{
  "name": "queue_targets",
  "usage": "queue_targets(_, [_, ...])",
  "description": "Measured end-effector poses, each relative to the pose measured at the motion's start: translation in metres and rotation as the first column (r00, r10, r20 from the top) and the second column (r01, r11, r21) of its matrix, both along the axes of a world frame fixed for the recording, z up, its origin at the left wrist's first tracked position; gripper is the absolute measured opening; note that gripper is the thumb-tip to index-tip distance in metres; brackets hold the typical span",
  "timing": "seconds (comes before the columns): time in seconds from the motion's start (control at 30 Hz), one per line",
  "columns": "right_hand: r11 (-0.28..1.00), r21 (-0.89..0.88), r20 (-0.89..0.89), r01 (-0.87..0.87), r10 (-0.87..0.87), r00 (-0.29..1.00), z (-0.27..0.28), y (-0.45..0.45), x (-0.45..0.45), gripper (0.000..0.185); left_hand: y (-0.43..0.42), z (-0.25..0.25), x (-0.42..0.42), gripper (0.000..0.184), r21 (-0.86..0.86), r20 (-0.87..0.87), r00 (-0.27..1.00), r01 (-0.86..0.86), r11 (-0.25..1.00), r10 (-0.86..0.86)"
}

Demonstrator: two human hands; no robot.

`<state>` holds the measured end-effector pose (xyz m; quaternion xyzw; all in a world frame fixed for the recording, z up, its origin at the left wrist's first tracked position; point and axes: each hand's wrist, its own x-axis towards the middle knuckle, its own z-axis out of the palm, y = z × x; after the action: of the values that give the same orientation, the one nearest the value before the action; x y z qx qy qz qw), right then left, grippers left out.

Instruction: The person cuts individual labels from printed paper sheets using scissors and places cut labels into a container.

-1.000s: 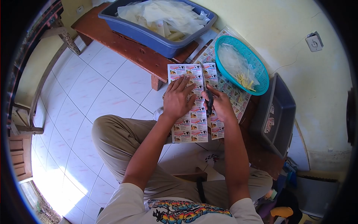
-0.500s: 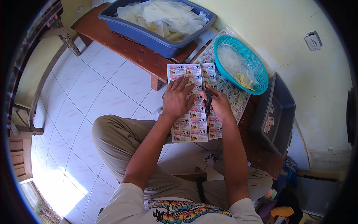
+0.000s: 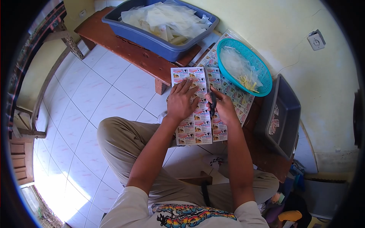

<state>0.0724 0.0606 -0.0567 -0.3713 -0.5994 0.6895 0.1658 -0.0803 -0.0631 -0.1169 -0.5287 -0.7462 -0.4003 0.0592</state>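
The left grip [image 3: 181, 100] is spread palm-down, its fingers extended and slightly apart, pressing on a printed label sheet [image 3: 194, 131] instead of closing round it. The sheet lies directly under this grip, and its visible part shows 2 columns of repeated labels. What supports the sheet from below is hard to tell.

The right grip [image 3: 225, 107] is curled round a black-handled tool [image 3: 213, 104], held along the sheet's right edge; its exact type cannot be told. Just beneath that grip, a narrow label strip [image 3: 219, 131] sits beside the sheet, with 1 column of labels in view.

Beyond the right grip and to its right, a teal basket [image 3: 261, 67] holds clear plastic [image 3: 232, 62] and thin yellow strips [image 3: 248, 83]. Under the basket, near the same grip, more printed labels [image 3: 236, 95] are spread out. Farther right of it stands a dark bin [image 3: 288, 123] with a few small printed pieces [image 3: 273, 125] inside. Well beyond the left grip, a blue tub [image 3: 150, 41] of translucent sheets [image 3: 163, 17] rests on the brown wooden tabletop [image 3: 129, 48].
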Motion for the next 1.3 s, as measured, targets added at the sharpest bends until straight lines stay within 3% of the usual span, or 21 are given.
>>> queue_targets(0.17, [0.999, -0.024, -0.063, 0.025, -0.027, 0.998, 0.018, -0.006, 0.021, 0.075, 0.001, -0.005, 0.0, 0.041, 0.001, -0.022, 1.0, 0.005, 1.0, -0.005])
queue_targets(0.27, [0.998, -0.037, -0.017, -0.049, 0.048, 0.999, 0.029, -0.01, 0.039, 0.072, 0.004, -0.01, -0.001, 0.041, -0.007, -0.054, 0.998, 0.013, 1.0, -0.013])
queue_targets(0.4, [0.991, 0.115, 0.12, -0.065, 0.051, 0.991, 0.031, -0.017, 0.065, 0.073, 0.006, -0.004, -0.001, 0.042, -0.07, -0.08, 0.996, 0.033, 0.997, -0.039])
queue_targets(0.47, [0.919, 0.369, 0.254, -0.14, 0.045, 0.966, 0.03, -0.02, 0.075, 0.073, 0.007, 0.0, -0.003, 0.045, -0.171, -0.117, 0.992, 0.035, 0.985, -0.056])
queue_targets(0.6, [0.886, 0.453, 0.218, -0.095, -0.007, 0.976, 0.025, -0.028, 0.092, 0.082, 0.004, 0.011, -0.001, 0.048, -0.184, -0.164, 0.983, 0.051, 0.982, -0.082])
queue_targets(0.67, [0.72, 0.671, 0.362, -0.177, -0.109, 0.926, 0.025, -0.034, 0.098, 0.079, -0.002, 0.021, 0.003, 0.048, -0.21, -0.174, 0.979, 0.065, 0.975, -0.102])
queue_targets(0.77, [0.651, 0.742, 0.345, -0.16, -0.166, 0.924, 0.016, -0.036, 0.104, 0.074, -0.014, 0.04, 0.006, 0.047, -0.276, -0.091, 0.982, 0.137, 0.951, -0.168])
queue_targets(0.87, [0.607, 0.778, 0.343, -0.161, -0.195, 0.919, 0.018, -0.04, 0.114, 0.066, -0.027, 0.074, 0.018, 0.046, -0.431, -0.041, 0.97, 0.198, 0.88, -0.238])
queue_targets(1.07, [0.526, 0.83, 0.357, -0.186, -0.245, 0.902, 0.019, -0.042, 0.131, 0.059, -0.018, 0.106, 0.034, 0.046, -0.544, -0.071, 0.925, 0.278, 0.792, -0.373])
queue_targets(1.2, [0.56, 0.798, 0.437, -0.225, -0.278, 0.855, 0.018, -0.04, 0.131, 0.059, -0.008, 0.11, 0.042, 0.045, -0.565, -0.019, 0.932, 0.289, 0.773, -0.362])
queue_targets(1.3, [0.606, 0.756, 0.505, -0.245, -0.303, 0.809, 0.014, -0.037, 0.132, 0.058, 0.003, 0.106, 0.054, 0.046, -0.713, 0.035, 0.951, 0.239, 0.66, -0.307])
